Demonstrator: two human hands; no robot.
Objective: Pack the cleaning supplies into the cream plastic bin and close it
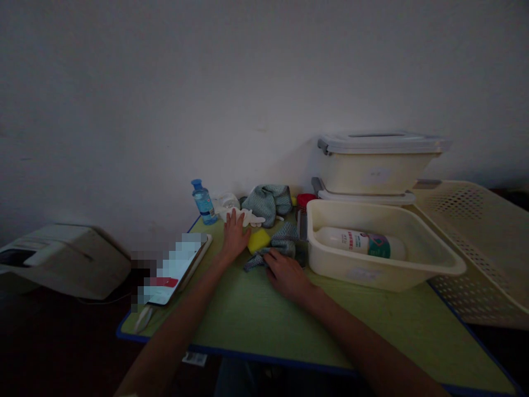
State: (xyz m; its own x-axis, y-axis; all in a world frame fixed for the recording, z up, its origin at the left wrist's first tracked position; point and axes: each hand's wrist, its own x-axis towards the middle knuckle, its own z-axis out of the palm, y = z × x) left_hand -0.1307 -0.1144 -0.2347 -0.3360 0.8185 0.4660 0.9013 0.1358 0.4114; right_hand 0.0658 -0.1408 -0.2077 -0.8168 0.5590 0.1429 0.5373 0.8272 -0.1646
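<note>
My left hand (236, 234) reaches over the table with its fingers stretched out and apart. Its fingertips are at a crumpled white cloth-like item (253, 219), and a yellow sponge (259, 241) lies just right of the palm. My right hand (289, 275) rests lower on the tabletop, its fingers bent over the edge of a grey patterned cloth (257, 259); the grip is partly hidden. Behind the sponge sits a larger bunched grey-blue cloth (266, 204).
A blue bottle (203, 203) stands at the back left, near a tablet (179, 270) on the green table (248, 320). To the right, a cream basin (363, 275) holds a white bottle (359, 242). Behind are a lidded box (372, 171) and a perforated basket (475, 220).
</note>
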